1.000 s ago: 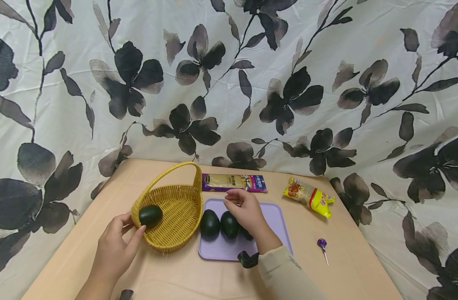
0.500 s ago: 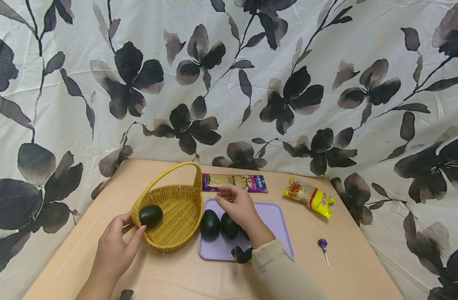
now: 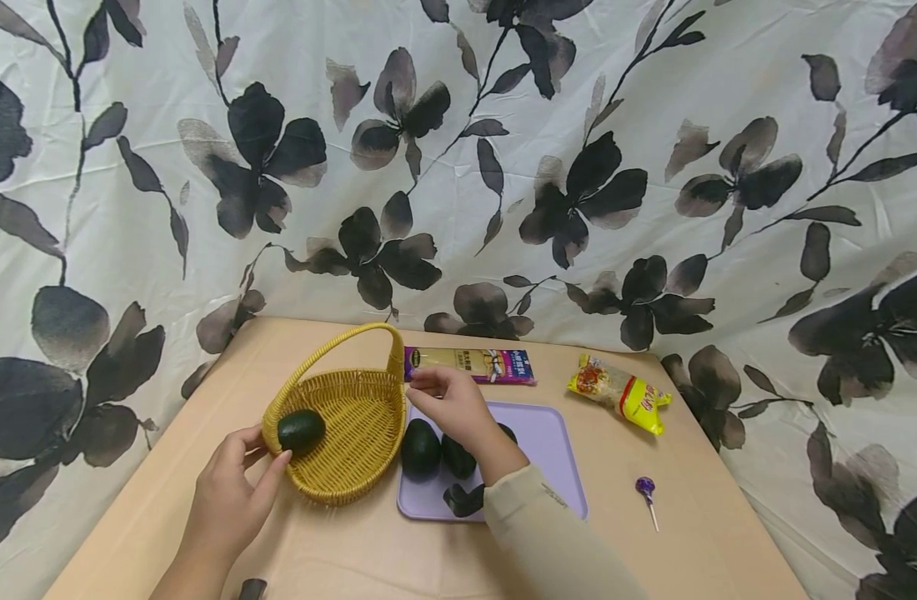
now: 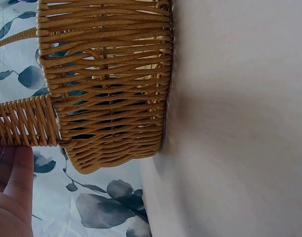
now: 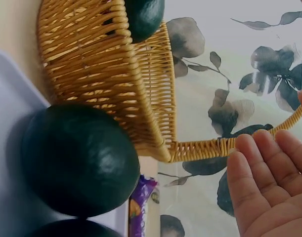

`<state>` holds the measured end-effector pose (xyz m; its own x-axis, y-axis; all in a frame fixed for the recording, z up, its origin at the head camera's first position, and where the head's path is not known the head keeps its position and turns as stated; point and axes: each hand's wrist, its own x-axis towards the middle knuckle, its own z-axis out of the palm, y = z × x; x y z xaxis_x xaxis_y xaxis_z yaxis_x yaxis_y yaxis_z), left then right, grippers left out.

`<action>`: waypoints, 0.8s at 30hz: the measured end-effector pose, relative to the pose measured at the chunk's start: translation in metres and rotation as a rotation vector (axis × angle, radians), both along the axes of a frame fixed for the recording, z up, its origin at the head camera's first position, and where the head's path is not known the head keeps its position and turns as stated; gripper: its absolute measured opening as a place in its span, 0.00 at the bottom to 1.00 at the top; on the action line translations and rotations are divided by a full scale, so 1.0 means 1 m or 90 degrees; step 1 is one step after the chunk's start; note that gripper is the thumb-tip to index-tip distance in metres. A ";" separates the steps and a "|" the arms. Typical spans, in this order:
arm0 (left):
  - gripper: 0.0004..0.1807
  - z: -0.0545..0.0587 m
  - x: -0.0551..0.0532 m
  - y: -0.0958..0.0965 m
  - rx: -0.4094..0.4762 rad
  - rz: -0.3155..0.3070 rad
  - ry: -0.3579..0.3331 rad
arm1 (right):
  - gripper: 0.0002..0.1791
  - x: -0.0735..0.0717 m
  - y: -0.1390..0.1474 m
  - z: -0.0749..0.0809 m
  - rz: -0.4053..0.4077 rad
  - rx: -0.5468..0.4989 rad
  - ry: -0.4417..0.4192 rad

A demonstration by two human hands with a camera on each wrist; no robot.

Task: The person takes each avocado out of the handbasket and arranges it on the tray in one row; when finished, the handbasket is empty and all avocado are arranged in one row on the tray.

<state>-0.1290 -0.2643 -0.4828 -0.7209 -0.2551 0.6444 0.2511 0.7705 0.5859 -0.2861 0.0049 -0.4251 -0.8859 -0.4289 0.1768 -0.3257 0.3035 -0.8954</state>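
My left hand (image 3: 229, 500) grips the left foot of the handle on a yellow wicker basket (image 3: 357, 442), thumb in front and fingers behind. In the left wrist view those fingers (image 4: 21, 173) lie against the handle's woven base. A dark green avocado (image 3: 302, 431) rests inside the basket at its left. My right hand (image 3: 458, 408) hovers with nothing in it, fingers loosely extended, near the right foot of the handle. Below it, a lilac tray (image 3: 548, 450) bears three avocados, the leftmost (image 3: 421, 450) in full sight; the others are partly hidden by the hand and forearm.
Behind the tray lies a purple-ended spaghetti pack (image 3: 469, 367). A yellow food packet (image 3: 619, 393) is at the back right, with a purple lollipop (image 3: 645, 487) nearer the front. Floral cloth (image 3: 503, 208) hangs behind the table. A black strap (image 3: 464, 502) is at my right wrist.
My right hand has moved left, from above the tray toward the basket's handle. The left hand and the basket have stayed in place.
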 end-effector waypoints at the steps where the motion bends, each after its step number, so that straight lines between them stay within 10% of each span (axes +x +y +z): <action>1: 0.28 0.000 0.000 0.000 0.001 0.000 -0.002 | 0.17 -0.001 -0.002 0.000 0.009 0.001 0.000; 24: 0.28 0.000 0.001 0.000 0.008 0.004 -0.013 | 0.26 0.000 -0.043 0.006 0.107 0.065 -0.027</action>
